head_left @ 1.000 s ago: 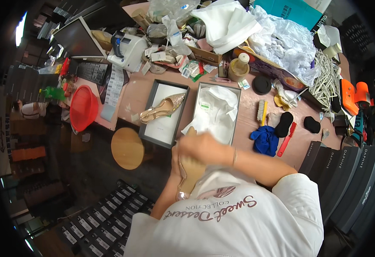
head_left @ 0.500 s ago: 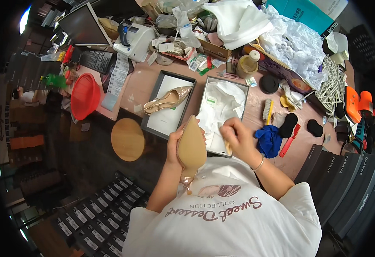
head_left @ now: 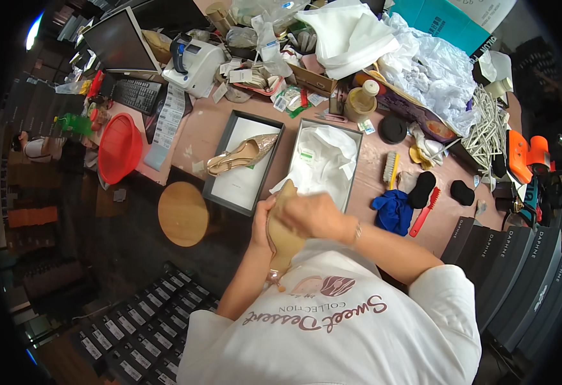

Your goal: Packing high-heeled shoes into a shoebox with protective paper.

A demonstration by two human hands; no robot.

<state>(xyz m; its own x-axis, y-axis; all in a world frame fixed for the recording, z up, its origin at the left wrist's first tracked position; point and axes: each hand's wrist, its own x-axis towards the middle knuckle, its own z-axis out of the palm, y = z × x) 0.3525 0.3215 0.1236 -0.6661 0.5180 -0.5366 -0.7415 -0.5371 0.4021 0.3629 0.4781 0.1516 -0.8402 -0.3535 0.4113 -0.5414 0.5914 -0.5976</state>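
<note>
My left hand [head_left: 262, 223] grips a pointed high-heeled shoe [head_left: 284, 249] in front of my chest. Its tan sole faces up, the toe points away from me and the heel is near my shirt. Pressed over the front of that sole, my right hand [head_left: 313, 215] is closed and slightly blurred; what its fingers hold is hidden. Beyond my hands, the matching glittery slingback shoe [head_left: 246, 155] lies on its side in a grey box part [head_left: 231, 197] with a white inside. Beside it, a second box part [head_left: 356, 154] holds crumpled white tissue paper [head_left: 326, 157].
Right of the boxes lie a yellow brush [head_left: 391, 168], a blue cloth [head_left: 393, 212], a red brush [head_left: 425, 212] and black pads [head_left: 462, 192]. A jar [head_left: 361, 102] stands behind. Stacked grey shoeboxes [head_left: 512, 276] rise at right; a round stool [head_left: 183, 213] stands left.
My right hand has moved left from beside the shoe onto its sole. A small tan piece showed under that hand before; now it is hidden. The left hand keeps its grip.
</note>
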